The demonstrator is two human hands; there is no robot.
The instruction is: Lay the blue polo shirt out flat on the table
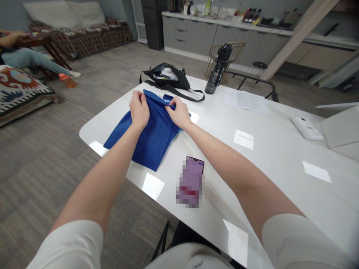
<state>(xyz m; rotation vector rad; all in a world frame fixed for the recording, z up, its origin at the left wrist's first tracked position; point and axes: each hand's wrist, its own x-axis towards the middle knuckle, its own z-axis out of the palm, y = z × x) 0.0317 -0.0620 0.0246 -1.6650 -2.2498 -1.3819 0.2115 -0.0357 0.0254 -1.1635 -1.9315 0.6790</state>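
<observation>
A pair of blue shorts [153,138] lies partly on the white table [213,168], with its legs spread toward me and its upper edge raised. My left hand [139,108] pinches that edge on the left. On the right, my right hand [179,114] grips the same edge between thumb and fingers. A lighter blue bit of cloth shows just under the right hand. Closer to me lies a phone [192,181], its screen blurred out.
Behind the shorts sits an open black waist bag [171,76] with its strap trailing. A dark water bottle [217,71] stands at the far edge. Printed paper [246,101] and a white device [307,129] lie to the right. Another person's leg [36,59] shows far left.
</observation>
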